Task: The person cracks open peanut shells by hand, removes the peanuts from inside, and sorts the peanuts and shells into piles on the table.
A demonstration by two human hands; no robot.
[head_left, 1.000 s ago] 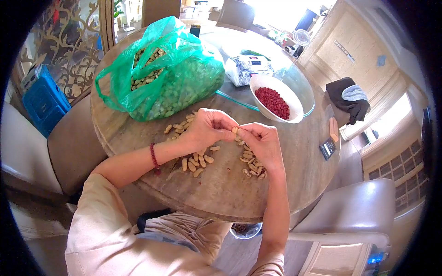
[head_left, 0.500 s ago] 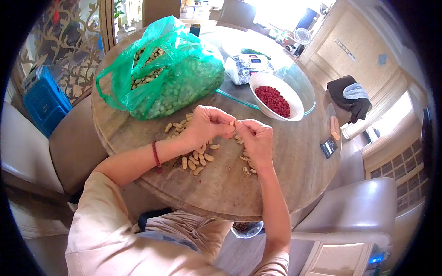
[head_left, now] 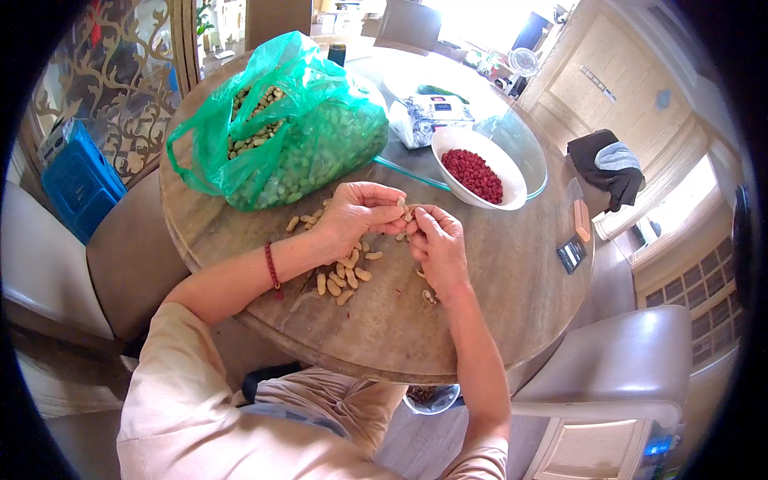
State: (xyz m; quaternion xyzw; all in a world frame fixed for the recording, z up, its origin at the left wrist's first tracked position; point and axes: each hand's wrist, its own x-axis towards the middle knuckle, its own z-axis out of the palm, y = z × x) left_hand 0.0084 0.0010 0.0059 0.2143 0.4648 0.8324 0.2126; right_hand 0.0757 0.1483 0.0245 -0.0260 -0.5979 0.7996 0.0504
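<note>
My left hand (head_left: 358,217), a red bracelet on its wrist, pinches a piece of peanut shell (head_left: 401,203) between thumb and fingers. Close beside it, fingertips nearly touching, my right hand (head_left: 438,244) is closed on a peanut piece (head_left: 410,214). Whole peanuts (head_left: 338,281) lie loose on the table below and behind my left hand. A few shells (head_left: 429,297) show by my right wrist, the others being hidden under the hand. Beyond the hands stands a white bowl (head_left: 514,178) of red kernels (head_left: 472,174).
A green plastic bag (head_left: 320,152) of peanuts fills the left of the round table (head_left: 384,344). A white packet (head_left: 432,120) lies behind the bowl. A dark phone-like object (head_left: 571,254) rests near the right edge. Below the table is a bin (head_left: 433,400).
The peanut between my hands has come apart into pieces. My right hand has shifted left and turned, covering more of the shells beneath it. My left hand has moved slightly.
</note>
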